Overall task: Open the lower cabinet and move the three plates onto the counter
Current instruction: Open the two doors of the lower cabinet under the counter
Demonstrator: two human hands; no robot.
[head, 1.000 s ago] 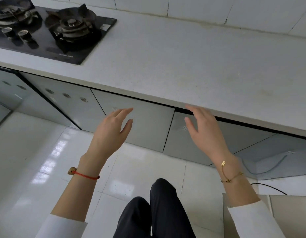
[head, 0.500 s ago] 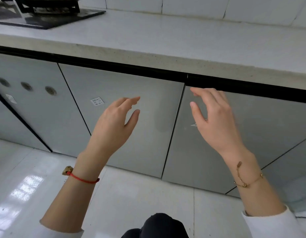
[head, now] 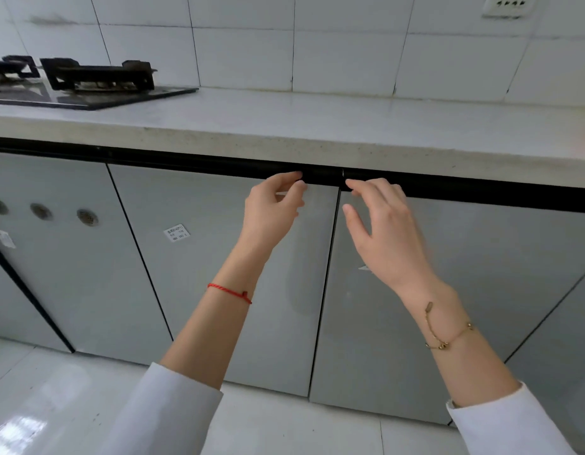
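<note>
Two grey lower cabinet doors meet under the white counter (head: 317, 126), and both are closed. My left hand (head: 273, 208) reaches the top right corner of the left door (head: 219, 274), fingertips at the black recessed strip (head: 320, 174) above it. At the top left corner of the right door (head: 465, 290) my right hand (head: 379, 228) has its fingertips on the same strip. Neither hand has curled round an edge. No plates are visible.
A black gas hob (head: 87, 83) sits on the counter at the left. Further left, a door with three round vents (head: 41, 211). White tiled wall behind, with a socket (head: 507, 4) at top right. Glossy white floor tiles (head: 55, 405) below.
The view has dropped lower and closer to the cabinet. Both hands have risen from in front of the doors to the black strip at the doors' top edges.
</note>
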